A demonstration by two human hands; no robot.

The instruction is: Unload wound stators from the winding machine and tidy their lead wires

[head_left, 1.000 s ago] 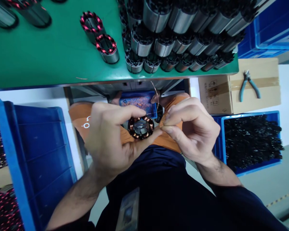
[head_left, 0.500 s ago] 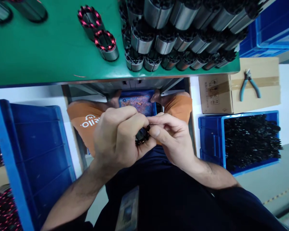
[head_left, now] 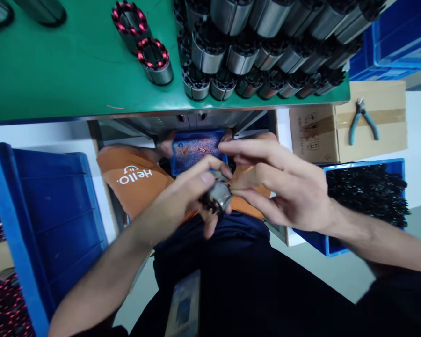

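Observation:
A small motor stator point(head_left: 220, 195), a silvery cylinder with a dark toothed end, lies tilted in my left hand point(head_left: 182, 192). The fingers and thumb of that hand wrap around it above my lap. From the right, my right hand point(head_left: 284, 187) reaches to the stator's other end. Its thumb and a finger are pinched together right against that end, while the index finger stretches out above. Whatever sits between those fingertips is too small and blurred to make out.
Stacked stators point(head_left: 208, 51) crowd the green bench point(head_left: 73, 84), with red-wound ones point(head_left: 157, 63) to their left. Pliers point(head_left: 363, 119) lie on a cardboard box point(head_left: 389, 128). Below it, a blue bin holds black parts point(head_left: 368, 196). A blue tray point(head_left: 196, 164) with copper-coloured scraps stands between my feet.
My left hand has turned and lowered, so the stator's silvery side now shows. My right hand has moved right and its upper fingers have spread from their closer pinch.

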